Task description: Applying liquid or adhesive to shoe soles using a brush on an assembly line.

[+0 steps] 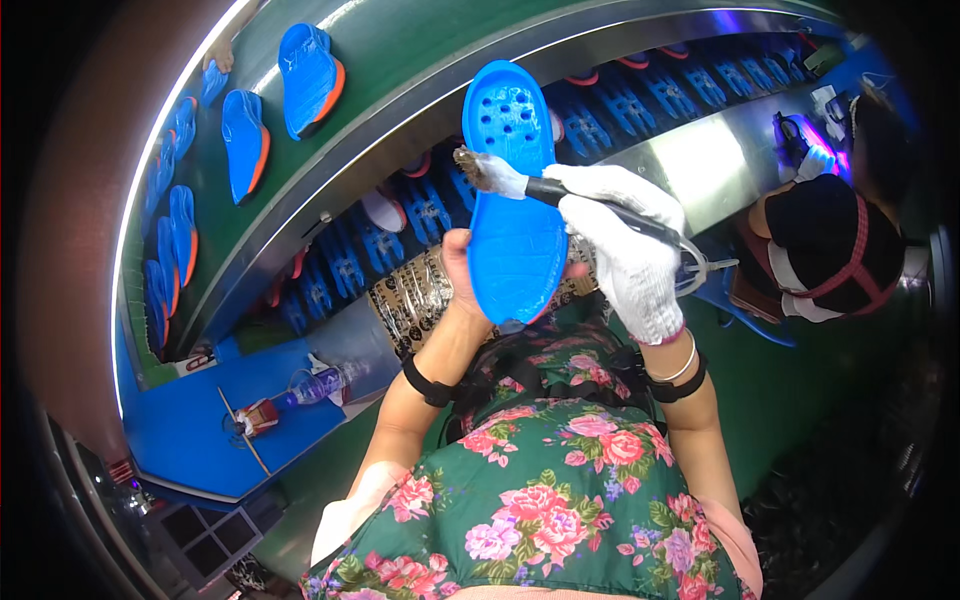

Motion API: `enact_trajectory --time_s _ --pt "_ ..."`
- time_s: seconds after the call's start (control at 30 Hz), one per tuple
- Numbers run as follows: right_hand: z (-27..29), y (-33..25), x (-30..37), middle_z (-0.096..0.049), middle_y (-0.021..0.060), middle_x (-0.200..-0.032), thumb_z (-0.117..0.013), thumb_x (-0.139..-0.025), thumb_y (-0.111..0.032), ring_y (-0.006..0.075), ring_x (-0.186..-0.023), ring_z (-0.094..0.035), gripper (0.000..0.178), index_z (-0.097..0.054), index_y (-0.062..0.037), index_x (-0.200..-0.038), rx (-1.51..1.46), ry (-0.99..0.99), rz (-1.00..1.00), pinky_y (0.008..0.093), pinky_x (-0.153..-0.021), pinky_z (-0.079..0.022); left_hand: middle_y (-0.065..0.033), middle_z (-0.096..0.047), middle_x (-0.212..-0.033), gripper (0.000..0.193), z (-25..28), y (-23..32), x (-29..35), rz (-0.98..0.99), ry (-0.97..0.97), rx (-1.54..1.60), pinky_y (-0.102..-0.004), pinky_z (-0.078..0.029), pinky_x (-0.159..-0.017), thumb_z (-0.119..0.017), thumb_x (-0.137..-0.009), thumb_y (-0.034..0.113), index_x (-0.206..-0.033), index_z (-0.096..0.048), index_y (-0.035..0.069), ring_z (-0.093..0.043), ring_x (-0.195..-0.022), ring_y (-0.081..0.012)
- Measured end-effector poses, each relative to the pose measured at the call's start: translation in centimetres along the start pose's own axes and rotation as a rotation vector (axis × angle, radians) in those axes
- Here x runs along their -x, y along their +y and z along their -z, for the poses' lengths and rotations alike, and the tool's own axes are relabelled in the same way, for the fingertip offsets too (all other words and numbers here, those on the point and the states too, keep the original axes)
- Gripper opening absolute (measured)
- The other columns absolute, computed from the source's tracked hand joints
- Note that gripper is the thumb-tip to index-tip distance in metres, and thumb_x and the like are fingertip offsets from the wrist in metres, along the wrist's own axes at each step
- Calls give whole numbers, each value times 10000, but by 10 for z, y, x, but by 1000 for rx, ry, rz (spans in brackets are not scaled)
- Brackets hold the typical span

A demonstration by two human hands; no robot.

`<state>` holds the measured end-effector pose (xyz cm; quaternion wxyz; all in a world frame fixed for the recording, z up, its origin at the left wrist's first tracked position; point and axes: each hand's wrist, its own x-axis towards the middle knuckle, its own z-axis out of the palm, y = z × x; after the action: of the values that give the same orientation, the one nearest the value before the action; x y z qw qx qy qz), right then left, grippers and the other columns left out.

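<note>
A blue shoe sole stands lengthwise in front of me, its inner face toward me and a group of round holes near its far end. My left hand, bare, grips it by the sides near its lower half, with the thumb at the left edge and fingertips showing at the right. In a white knit glove, my right hand is closed around the dark handle of a brush. The brush's pale head with brownish bristle tips lies across the sole's narrow middle; whether it touches cannot be made out. A thin clear tube is beside the glove.
Blue soles with orange edges lie on a green conveyor belt at left. Below its metal rim, blue racks carry shoe parts. A blue table holds a purple bottle. Another person works at right near purple light.
</note>
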<state>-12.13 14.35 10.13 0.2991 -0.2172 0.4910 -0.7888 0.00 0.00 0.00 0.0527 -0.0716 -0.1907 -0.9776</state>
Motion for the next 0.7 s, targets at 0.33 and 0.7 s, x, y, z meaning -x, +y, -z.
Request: enact_trajectory --time_s 0.33,0.7 --pt "31 -14 -13 -771 148 -1091 -772 -828 -6 224 -946 -733 225 -775 -10 -1054 757 -87 590 333 -843 -574 -174 -592 -1440 879 34 -59 -11 -8 87 623 -630 -473 -1087 -682 -895 659 -1535 -447 103 -612 -1262 -414" --pt "25 3 -15 -774 136 -1079 -795 -817 -44 257 -931 -742 261 -782 -31 -1077 822 -126 721 356 -830 -591 -173 -528 -1529 841 23 -58 -6 -72 233 233 -546 -408 -1174 -607 -942 649 -1547 -445 87 -525 -1387 -361"
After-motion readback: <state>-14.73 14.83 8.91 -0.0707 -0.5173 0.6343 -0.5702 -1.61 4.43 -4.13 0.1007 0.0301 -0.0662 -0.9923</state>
